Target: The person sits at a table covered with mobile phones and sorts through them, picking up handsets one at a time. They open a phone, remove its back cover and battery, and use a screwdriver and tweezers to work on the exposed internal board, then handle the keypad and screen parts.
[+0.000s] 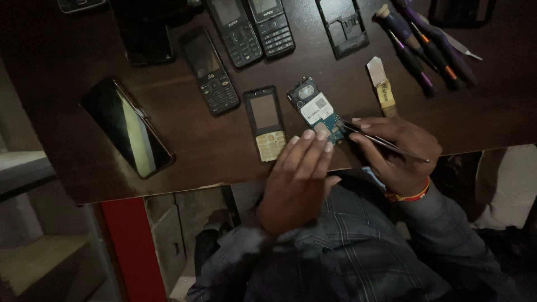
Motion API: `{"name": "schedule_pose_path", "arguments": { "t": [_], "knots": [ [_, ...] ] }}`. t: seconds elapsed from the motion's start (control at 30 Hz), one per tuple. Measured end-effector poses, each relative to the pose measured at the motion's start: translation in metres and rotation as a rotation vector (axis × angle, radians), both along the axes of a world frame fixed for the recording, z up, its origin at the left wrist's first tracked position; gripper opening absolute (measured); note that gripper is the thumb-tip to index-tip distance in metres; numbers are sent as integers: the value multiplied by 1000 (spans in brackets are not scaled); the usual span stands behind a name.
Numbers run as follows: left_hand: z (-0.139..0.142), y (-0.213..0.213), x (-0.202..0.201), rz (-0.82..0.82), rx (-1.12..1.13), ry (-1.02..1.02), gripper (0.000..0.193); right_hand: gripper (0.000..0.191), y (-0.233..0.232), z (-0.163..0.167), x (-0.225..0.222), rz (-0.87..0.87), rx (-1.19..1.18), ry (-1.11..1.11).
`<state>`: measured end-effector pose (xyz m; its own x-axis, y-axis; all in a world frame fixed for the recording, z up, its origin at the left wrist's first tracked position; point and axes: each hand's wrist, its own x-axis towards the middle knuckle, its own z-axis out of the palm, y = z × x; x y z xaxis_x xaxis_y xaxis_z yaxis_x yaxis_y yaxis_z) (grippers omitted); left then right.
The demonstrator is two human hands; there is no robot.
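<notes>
On the table (67, 56), keypad phones (210, 70) and screwdrivers (425, 50) lie behind the circuit board (316, 109), a phone front cover (264, 122) just left. The board's long axis runs diagonally, near end rightward. The left hand (299, 173) presses flat fingers on that end; the right hand (394, 148) pinches tweezers (386, 144), tips at the board.

Keypad phones (254, 31), smartphone (127, 127), screwdrivers (428, 47)

Counts on desk (67, 56):
- keypad phones, whole: three (208, 70) (235, 31) (272, 25), toward far edge
- smartphones: one (127, 127) near left edge
- phone front covers: one (264, 122)
- circuit boards: one (316, 109)
- back shells: one (342, 27)
- screwdrivers: three (429, 42), far right corner
- tweezers: one (386, 144)
- pry tools: one (381, 84)
- hands: two (299, 179) (397, 148)
</notes>
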<state>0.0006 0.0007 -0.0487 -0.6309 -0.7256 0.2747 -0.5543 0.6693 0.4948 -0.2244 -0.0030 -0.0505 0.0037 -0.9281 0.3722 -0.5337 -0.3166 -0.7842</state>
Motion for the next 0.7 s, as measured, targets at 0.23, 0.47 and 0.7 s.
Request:
{"name": "schedule_pose_path", "arguments": {
  "t": [0.23, 0.47, 0.7],
  "knots": [
    [-14, -1, -3, -20, 74, -30, 72, 19, 1, -2, 0, -3, -5, 3],
    [-24, 0, -5, -26, 26, -26, 74, 21, -1, -9, -3, 32, -80, 14],
    [-21, -2, -3, -22, 29, -35, 69, 19, 1, -5, 0, 17, -53, 11]
  ]
}}
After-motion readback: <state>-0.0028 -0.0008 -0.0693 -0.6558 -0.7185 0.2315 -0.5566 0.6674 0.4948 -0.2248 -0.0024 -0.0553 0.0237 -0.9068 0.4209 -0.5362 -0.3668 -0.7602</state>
